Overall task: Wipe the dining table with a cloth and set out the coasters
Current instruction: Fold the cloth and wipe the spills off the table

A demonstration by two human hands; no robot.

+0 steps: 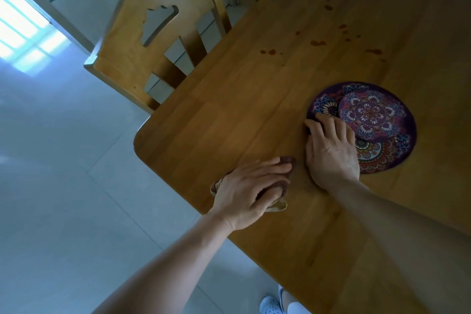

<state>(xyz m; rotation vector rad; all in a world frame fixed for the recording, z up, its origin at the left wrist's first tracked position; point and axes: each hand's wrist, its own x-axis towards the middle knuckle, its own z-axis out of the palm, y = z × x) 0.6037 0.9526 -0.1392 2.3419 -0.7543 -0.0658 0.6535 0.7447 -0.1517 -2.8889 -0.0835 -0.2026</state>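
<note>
Table (229,115): wood plank top, honey finish, smooth with a slight sheen, rounded corner at the near left edge

Cloth (279,205): soft, crumpled, brown with a tan edge, lying on the table just in from that corner. Left hand (251,186) lies flat on top of it, fingers nearly straight and spread, pressing down. Not a closed grip, and most of the cloth is hidden under the palm

Coasters (374,115): round, thin, flat, printed mandala pattern. They sit on the table as a fanned, overlapping pile just right of the cloth. Top one is purple and pink, a darker purple and blue one pokes out at the left, and a red and orange one shows at the bottom. I can make out three; can't tell if there are more underneath

Right hand (331,150) is on the left side of the pile, knuckles raised, fingers (318,117) curled with the tips hooked on the rim of the dark coaster, palm covering part of the pile. Thumb is down by the tabletop; can't tell whether it's under the edge

Stains (317,43): reddish-brown spots and drips scattered across the far part of the top, well apart from the cloth

Chair (132,41): same wood tone, slatted back with a cutout, pushed in at the table's end. Floor (51,160) is pale, glossy large tile. White perforated shoes (272,304) at the table's near edge
</note>
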